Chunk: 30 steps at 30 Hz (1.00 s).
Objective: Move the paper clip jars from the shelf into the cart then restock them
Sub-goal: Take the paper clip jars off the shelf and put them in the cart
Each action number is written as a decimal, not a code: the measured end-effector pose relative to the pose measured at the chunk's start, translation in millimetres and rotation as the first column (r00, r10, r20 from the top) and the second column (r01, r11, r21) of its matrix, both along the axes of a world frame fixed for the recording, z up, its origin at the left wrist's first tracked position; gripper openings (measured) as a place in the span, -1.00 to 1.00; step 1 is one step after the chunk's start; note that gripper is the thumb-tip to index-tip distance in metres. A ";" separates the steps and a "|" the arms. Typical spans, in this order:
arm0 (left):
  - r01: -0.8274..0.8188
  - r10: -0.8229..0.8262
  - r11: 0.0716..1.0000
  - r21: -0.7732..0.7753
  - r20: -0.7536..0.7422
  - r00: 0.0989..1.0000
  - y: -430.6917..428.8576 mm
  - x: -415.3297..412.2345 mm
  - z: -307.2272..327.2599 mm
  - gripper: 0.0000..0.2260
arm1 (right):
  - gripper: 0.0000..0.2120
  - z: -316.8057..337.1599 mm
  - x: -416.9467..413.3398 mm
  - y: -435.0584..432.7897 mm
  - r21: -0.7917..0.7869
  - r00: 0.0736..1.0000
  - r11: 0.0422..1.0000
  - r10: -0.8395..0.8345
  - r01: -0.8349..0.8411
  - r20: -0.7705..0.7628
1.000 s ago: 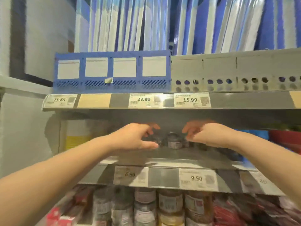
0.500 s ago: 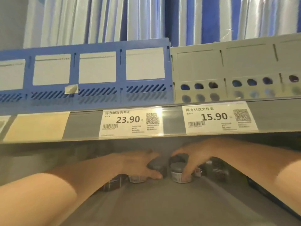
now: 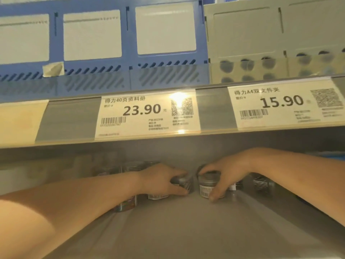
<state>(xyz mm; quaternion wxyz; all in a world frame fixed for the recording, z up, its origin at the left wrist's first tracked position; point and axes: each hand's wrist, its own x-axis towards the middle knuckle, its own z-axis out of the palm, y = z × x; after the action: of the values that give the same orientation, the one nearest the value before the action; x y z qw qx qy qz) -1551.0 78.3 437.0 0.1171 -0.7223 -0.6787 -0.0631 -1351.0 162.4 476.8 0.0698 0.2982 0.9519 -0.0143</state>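
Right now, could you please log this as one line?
left hand: grips left jar | right hand: grips right jar | both: on shelf

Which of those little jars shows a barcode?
The jar in the right hand: its white barcode label faces us; the other jar, in the left hand, shows none.

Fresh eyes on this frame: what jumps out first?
Both hands reach deep onto the grey shelf: the left hand grips a paper clip jar, and the right hand grips a second jar just right of it. Above them, on the upper shelf's edge, sit the 23.90 tag at centre and the 15.90 tag to the right.
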 end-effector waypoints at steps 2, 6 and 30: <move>-0.004 0.004 1.000 0.013 0.012 1.000 0.5 -1.0 0.3 -0.41 | -0.19 -1.4 -0.3 2.0 -0.009 1.000 1.000 0.000 -0.001 -0.022; 0.011 -0.013 1.000 0.029 0.080 0.997 -0.8 1.7 2.5 -0.46 | -0.18 -1.5 0.2 4.1 -0.021 0.999 1.000 0.008 -0.009 -0.035; -0.005 0.006 1.000 -0.004 0.102 0.995 -37.0 42.2 23.8 -0.37 | -0.34 9.9 23.5 -31.8 0.179 0.982 0.981 0.105 -0.077 -0.154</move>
<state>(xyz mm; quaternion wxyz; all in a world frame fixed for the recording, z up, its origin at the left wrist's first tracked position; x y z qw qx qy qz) -1508.8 41.4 460.9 0.0811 -0.7165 -0.6859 -0.0984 -1327.5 130.7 486.6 -0.0336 0.2570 0.9647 0.0470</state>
